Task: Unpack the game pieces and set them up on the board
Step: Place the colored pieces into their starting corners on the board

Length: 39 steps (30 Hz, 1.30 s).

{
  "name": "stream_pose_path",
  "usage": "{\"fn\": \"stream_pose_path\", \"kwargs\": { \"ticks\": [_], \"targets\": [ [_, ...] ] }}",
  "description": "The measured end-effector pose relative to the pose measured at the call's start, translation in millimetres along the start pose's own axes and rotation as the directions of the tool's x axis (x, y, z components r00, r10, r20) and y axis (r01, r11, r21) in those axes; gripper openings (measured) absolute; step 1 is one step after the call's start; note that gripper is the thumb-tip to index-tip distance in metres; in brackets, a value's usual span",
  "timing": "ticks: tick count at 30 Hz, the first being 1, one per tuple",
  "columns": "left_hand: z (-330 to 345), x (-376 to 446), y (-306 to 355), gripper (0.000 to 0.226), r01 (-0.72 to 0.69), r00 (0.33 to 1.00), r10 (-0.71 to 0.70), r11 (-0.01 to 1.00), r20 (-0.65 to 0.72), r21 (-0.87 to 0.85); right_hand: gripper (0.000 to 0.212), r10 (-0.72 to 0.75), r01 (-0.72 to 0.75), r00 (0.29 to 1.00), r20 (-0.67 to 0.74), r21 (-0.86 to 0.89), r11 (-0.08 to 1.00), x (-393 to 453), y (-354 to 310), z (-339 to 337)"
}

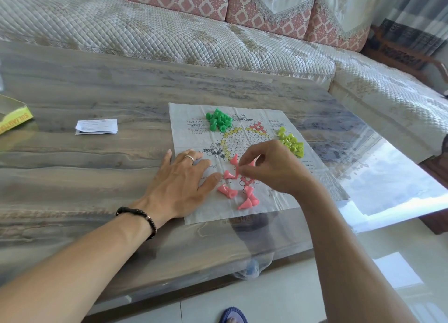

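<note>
A view looking down from a person's head at a grey, streaked table [97,177] with a quilted sofa [169,43] behind it.

At the far left edge sits part of a yellow box [14,121], open. A little to its right lies a small folded paper slip [97,126].

Next comes the left hand [179,179], wearing a ring and a dark bead bracelet. Its fingers are straight and spread, lying flat on the left edge of the board, apparently to steady it. It holds nothing.

The board [266,206] is a thin, creased paper sheet printed with a star-shaped grid of circles. At its far left corner lies a heap of dark green pieces [219,122], cone-shaped and jumbled. Near the middle of the sheet's near half, pink pieces [247,199] lie scattered, most on their sides, around the star's near point.

The right hand [269,167] hovers over that point, thumb and fingertips pinched on one pink piece [237,170], seemingly about to stand it on a circle. Whether any pink piece already stands in place cannot be told, since the hand hides part of the grid.

At the sheet's right edge lies a heap of lime pieces [292,144], just beyond the right hand.

As a judgement, unpacking looks done: all three colours are out and sorted near the board's edges. Setting up has barely begun, with the pink pieces under way and both green heaps untouched.
</note>
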<state>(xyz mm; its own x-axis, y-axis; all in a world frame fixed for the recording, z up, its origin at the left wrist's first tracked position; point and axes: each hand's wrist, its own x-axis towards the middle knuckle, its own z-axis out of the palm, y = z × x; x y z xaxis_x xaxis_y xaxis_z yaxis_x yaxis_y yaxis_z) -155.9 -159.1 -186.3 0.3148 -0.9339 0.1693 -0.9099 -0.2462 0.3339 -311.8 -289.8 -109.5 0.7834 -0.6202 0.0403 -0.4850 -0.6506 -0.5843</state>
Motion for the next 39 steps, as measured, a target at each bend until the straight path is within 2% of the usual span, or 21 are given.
{"fn": "stream_pose_path", "kwargs": {
  "ticks": [3, 6, 11, 13, 16, 18, 20, 23, 26, 34, 39],
  "targets": [
    [0.3, 0.0, -0.3, 0.078, -0.004, 1.0, 0.004, 1.0, 0.0, -0.001, 0.009, 0.1, -0.08, 0.992, -0.081, 0.221, 0.972, 1.5, 5.2, -7.5],
    [-0.3, -0.1, -0.7, 0.083, -0.004, 1.0, 0.004, 1.0, 0.003, -0.002, 0.009, 0.175, -0.127, 0.982, -0.068, 0.448, 0.885, 3.9, 5.9, -7.2],
    [0.5, -0.4, -1.4, 0.079, -0.006, 1.0, 0.006, 1.0, 0.006, -0.002, 0.007, 0.208, -0.112, 0.972, -0.112, 0.557, 0.823, 10.4, 5.7, -7.2],
    [0.2, -0.4, -1.6, 0.083, -0.005, 1.0, 0.005, 1.0, 0.007, 0.001, 0.005, 0.187, -0.092, 0.968, -0.167, 0.455, 0.886, 13.6, 7.1, -7.0],
    [0.6, -0.1, -1.6, 0.084, -0.007, 1.0, 0.007, 1.0, 0.0, -0.001, 0.011, 0.08, -0.043, 0.965, -0.251, 0.149, 0.988, 17.3, 7.9, -1.8],
    [1.0, 0.3, -1.7, 0.081, -0.007, 1.0, 0.007, 1.0, -0.005, -0.002, 0.019, 0.006, -0.009, 0.965, -0.261, -0.008, 1.0, 18.9, 7.2, 2.9],
    [1.1, 0.5, -1.3, 0.077, -0.005, 1.0, 0.005, 1.0, -0.001, 0.0, 0.024, -0.021, 0.001, 0.973, -0.229, -0.085, 0.996, 19.6, 7.3, 6.2],
    [0.5, -0.7, -0.4, 0.075, -0.001, 1.0, 0.001, 1.0, 0.006, -0.003, 0.024, -0.018, -0.007, 0.975, -0.223, -0.107, 0.994, 19.2, 7.1, 5.4],
    [-1.4, -1.2, 0.7, 0.071, -0.004, 1.0, 0.004, 1.0, 0.006, -0.001, 0.003, -0.012, -0.01, 0.965, -0.261, -0.083, 0.996, 20.2, 7.2, 3.4],
    [-4.5, -0.8, 2.5, 0.071, 0.004, 1.0, -0.003, 1.0, 0.019, -0.016, 0.021, -0.028, -0.003, 0.99, -0.142, -0.21, 0.978, 19.1, 0.9, 4.4],
    [-3.2, -1.7, 1.8, 0.07, 0.003, 1.0, -0.003, 1.0, 0.021, -0.012, 0.01, -0.028, 0.006, 0.997, -0.075, -0.283, 0.959, 18.7, -0.9, 5.0]
  ]
}}
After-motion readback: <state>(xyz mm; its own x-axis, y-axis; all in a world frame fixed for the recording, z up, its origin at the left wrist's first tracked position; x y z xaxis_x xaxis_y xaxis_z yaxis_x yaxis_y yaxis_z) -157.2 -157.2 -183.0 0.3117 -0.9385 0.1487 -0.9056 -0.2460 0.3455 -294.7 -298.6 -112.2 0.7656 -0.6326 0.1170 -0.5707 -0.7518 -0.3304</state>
